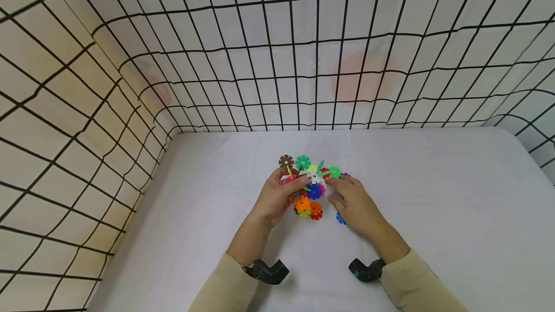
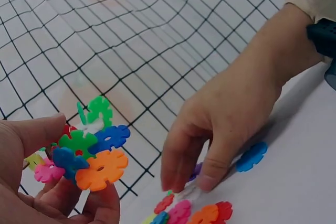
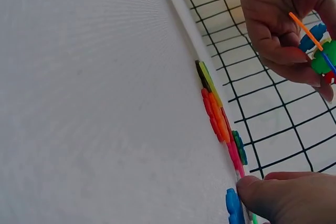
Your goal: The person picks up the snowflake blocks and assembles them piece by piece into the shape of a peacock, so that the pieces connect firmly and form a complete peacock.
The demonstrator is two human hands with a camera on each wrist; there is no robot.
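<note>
Head view shows both hands close together over the pale tabletop [image 1: 208, 235]. The left hand [image 1: 274, 196] holds a cluster of joined plastic discs [image 2: 84, 141] clear of the surface, thumb across the top and fingers curled beneath. The right hand [image 1: 357, 203] is down at the loose discs [image 3: 212, 114] lying on the tabletop, thumb and fingertips narrow about a pale disc [image 2: 186, 195]; whether they truly pinch it, I cannot tell. A blue disc [image 2: 252, 157] lies just beside that hand.

The pale disc looks thin and sits among neighbours, so the fingertips could slip off its edge or drag others along. The blue disc might get nudged away by the palm. In the cluster, the slots probably hold by friction alone: squeezing too hard, or pushing a piece in crookedly, could pop off an outer orange disc [image 2: 105, 174].
</note>
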